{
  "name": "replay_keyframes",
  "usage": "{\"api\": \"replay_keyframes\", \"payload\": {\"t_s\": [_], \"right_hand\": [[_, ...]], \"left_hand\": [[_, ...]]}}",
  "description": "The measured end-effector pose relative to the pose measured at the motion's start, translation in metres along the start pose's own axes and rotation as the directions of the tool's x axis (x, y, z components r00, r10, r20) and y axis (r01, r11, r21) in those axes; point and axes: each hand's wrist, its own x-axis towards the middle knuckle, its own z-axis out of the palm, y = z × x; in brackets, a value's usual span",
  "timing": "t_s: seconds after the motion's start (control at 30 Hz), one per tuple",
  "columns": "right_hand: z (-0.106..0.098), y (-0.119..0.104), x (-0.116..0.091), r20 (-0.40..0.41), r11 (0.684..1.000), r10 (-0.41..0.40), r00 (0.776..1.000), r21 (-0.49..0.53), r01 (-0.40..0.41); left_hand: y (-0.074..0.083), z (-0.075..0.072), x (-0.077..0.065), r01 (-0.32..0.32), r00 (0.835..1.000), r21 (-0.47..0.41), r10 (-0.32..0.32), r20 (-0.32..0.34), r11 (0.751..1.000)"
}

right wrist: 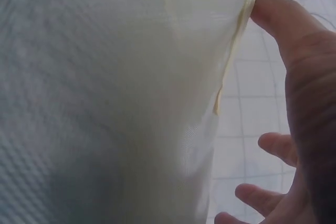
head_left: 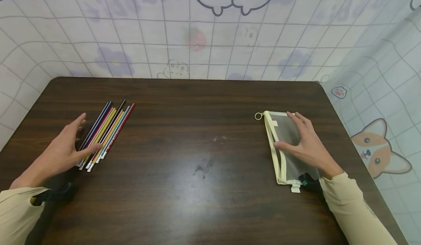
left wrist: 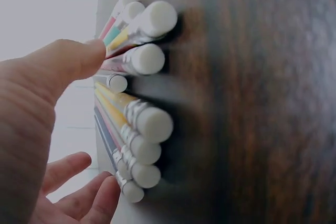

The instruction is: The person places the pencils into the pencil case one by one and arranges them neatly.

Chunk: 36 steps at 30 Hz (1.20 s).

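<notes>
On the left of the table, a loose bundle of pencils [head_left: 108,131] lies side by side, navy, yellow, red, teal and other colours. Their white eraser ends [left wrist: 152,124] face the left wrist camera. My left hand [head_left: 62,153] spans the near part of the bundle, thumb stretched over it and fingers along its left side. At the right lies a pale yellow zip pouch [head_left: 283,128] of grey mesh, its zipper side parted in a slit. Over it my right hand [head_left: 306,142] is spread, thumb at the zipper edge, fingers reaching toward the far edge.
The dark wooden table [head_left: 184,128] has a few pale and dark marks near its middle. A ring pull [head_left: 258,116] sticks out at the pouch's far left corner. Patterned white cloth [head_left: 210,33] hangs behind the table and along its sides.
</notes>
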Motion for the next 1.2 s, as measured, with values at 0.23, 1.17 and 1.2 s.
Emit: {"api": "replay_keyframes", "payload": {"t_s": [0.23, 1.17, 1.2], "right_hand": [[0.000, -0.008, -0.004, 0.024, 0.999, 0.024, 0.999, -0.026, -0.023], [0.008, -0.022, -0.018, 0.112, 0.990, 0.060, 0.992, -0.134, -0.044], [0.008, -0.022, -0.018, 0.112, 0.992, 0.053, 0.992, -0.122, -0.039]], "left_hand": [[0.004, 0.000, -0.001, -0.005, 1.000, -0.011, 0.004, -0.029, 1.000], [0.003, -0.002, 0.001, -0.006, 0.997, 0.039, 0.008, -0.071, 0.999], [0.003, -0.002, 0.001, -0.007, 0.997, 0.045, 0.011, -0.076, 0.999]]}}
